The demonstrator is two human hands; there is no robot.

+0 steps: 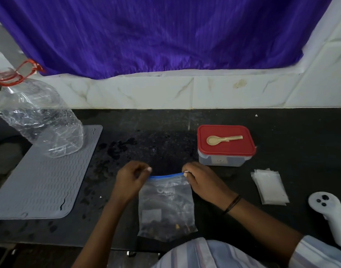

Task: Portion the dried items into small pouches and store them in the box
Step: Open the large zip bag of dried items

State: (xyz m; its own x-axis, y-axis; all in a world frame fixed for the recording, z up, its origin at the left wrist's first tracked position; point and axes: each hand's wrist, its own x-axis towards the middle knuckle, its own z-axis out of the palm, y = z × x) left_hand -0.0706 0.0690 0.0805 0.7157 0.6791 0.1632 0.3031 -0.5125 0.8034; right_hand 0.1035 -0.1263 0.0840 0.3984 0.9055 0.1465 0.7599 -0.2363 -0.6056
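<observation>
A clear zip bag [165,206] with a blue seal strip lies on the black counter, dark dried items showing at its bottom. My left hand [132,180] pinches the seal's left end. My right hand [199,180] pinches its right end. Behind the right hand stands a clear box with a red lid [226,146], closed, and a small beige spoon [223,139] rests on the lid. A stack of small clear pouches [269,186] lies to the right of my right forearm.
A grey ribbed mat [43,176] covers the counter's left side, with a large clear plastic bottle [40,117] leaning on it. A white hand controller [330,217] lies at the far right. Tiled wall and a purple curtain rise behind. The counter's front edge runs just below the bag.
</observation>
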